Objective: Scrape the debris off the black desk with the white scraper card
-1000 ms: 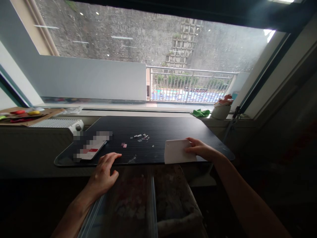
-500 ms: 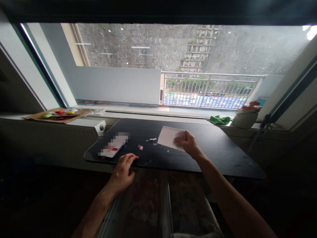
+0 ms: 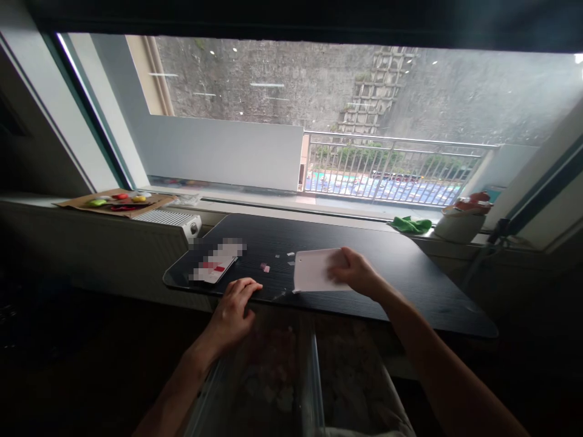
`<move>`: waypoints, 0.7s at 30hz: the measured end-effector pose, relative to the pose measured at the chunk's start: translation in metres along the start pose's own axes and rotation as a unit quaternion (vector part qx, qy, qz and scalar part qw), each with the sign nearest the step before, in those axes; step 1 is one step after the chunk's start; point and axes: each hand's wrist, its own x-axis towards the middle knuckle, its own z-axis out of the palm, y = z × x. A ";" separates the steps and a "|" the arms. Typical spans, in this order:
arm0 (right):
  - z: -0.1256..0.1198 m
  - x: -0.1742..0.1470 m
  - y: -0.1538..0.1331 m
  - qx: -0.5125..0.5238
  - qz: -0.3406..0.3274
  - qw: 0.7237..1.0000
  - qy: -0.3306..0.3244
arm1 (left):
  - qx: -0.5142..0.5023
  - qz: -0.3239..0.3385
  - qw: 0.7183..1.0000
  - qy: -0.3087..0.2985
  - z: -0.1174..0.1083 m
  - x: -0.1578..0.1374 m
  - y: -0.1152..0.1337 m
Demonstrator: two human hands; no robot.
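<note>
Right hand (image 3: 357, 274) pinches the right edge of a white card (image 3: 314, 271), which lies low over the black table (image 3: 410, 279), its near edge apparently touching the surface. Left hand (image 3: 234, 306) rests at the table's near edge, fingers spread, holding nothing. Small scraps (image 3: 265, 267) lie on the table left of the card; a phone (image 3: 214, 268) further left.

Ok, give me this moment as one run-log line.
right hand: holds white card, lower edge on black table | left hand: fingertips on near table edge | small scraps left of card
</note>
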 end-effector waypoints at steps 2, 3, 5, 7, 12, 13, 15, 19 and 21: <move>-0.020 -0.012 0.006 -0.006 0.032 0.999 0.015 | -0.003 0.000 1.000 0.009 0.000 0.000 0.001; -0.028 -0.016 0.011 0.008 0.050 0.998 0.029 | -0.003 0.002 1.000 0.013 0.000 0.000 0.001; -0.036 -0.019 0.023 0.069 0.083 0.992 0.070 | 0.001 0.005 1.000 0.014 0.000 0.000 0.001; -0.035 -0.016 0.036 0.143 0.100 0.978 0.118 | 0.009 0.009 1.000 0.007 -0.001 0.000 0.000; -0.018 -0.009 0.063 0.227 0.053 0.953 0.193 | 0.026 0.015 1.000 0.001 -0.002 0.001 -0.003; -0.016 -0.009 0.065 0.235 0.043 0.950 0.200 | 0.029 0.016 0.999 0.003 -0.001 0.001 -0.003; -0.014 -0.011 0.067 0.242 0.029 0.947 0.208 | 0.035 0.020 0.999 0.006 -0.001 0.001 -0.006; -0.014 -0.013 0.067 0.198 0.005 0.963 0.181 | 0.045 0.029 0.999 0.003 0.000 0.001 -0.011; -0.014 -0.013 0.066 0.177 0.000 0.968 0.175 | 0.047 0.035 0.998 0.003 0.000 0.002 -0.012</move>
